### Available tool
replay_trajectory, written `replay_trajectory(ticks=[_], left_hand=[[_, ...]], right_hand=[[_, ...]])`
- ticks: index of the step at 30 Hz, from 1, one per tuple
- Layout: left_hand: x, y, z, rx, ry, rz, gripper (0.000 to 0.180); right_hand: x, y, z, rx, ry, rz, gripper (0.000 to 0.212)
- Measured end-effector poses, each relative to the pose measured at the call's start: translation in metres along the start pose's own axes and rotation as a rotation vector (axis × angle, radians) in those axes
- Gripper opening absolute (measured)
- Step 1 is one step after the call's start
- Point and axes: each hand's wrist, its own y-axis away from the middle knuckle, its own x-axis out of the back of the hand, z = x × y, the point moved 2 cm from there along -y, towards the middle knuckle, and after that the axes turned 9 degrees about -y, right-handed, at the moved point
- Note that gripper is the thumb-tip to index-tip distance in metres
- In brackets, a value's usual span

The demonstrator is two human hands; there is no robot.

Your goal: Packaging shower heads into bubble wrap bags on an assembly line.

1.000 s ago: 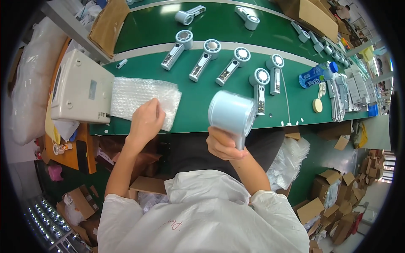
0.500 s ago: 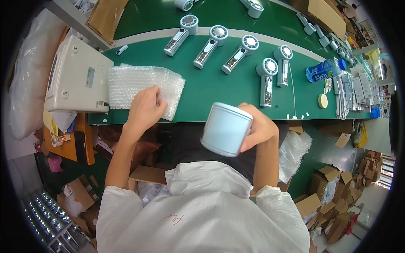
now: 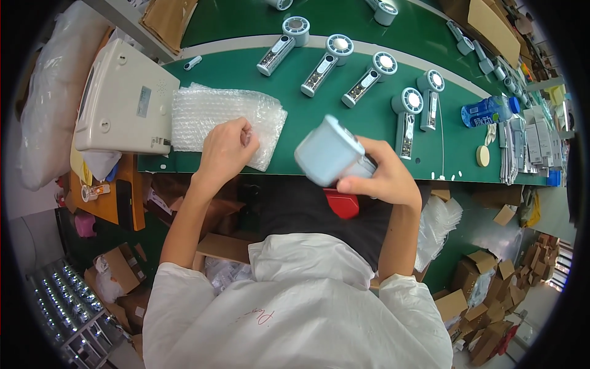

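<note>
Our right hand (image 3: 390, 175) clasps the fan (image 3: 327, 152); slackening could drop it. Our left hand (image 3: 227, 152), ten o'clock, is half-curled, grip unclear.

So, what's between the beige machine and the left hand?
Bubble wrap: in the head view, it stretches from beside the beige machine to beneath the left hand.

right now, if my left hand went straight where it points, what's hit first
Likely the bubble wrap ahead of your left hand; beyond it, perhaps a handheld fan, though depth is unclear.
</note>
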Motion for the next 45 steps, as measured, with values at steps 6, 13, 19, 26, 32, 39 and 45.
replay_trajectory(ticks=[6, 13, 19, 26, 32, 39, 45], left_hand=[[0.000, 0.000, -0.008, 0.042, 0.326, -0.065, 0.017], [-0.006, -0.005, -0.021, 0.054, 0.496, -0.107, 0.021], [-0.012, -0.008, -0.033, 0.032, 0.580, -0.126, 0.023], [-0.016, -0.013, -0.033, 0.226, 1.051, -0.001, 0.021], [0.014, -0.018, 0.016, -0.264, 0.197, 0.297, 0.017], [0.074, -0.035, 0.083, -0.456, 0.026, 0.406, 0.014], [0.096, -0.085, 0.157, -0.583, 0.426, 0.314, 0.017]], right_hand=[[-0.002, -0.005, 0.003, -0.310, 0.177, 0.262, 0.050], [-0.027, -0.023, 0.036, -0.077, 0.137, 0.268, 0.056], [-0.040, -0.048, 0.088, 0.274, 0.467, 0.200, 0.055], [-0.052, -0.046, 0.082, 0.297, 0.716, 0.206, 0.056], [-0.063, -0.066, 0.040, 0.224, 1.071, 0.245, 0.051], [0.009, -0.065, -0.025, -0.356, -0.364, 0.355, 0.047], [-0.001, -0.012, -0.083, -0.037, -1.144, 0.293, 0.052]])
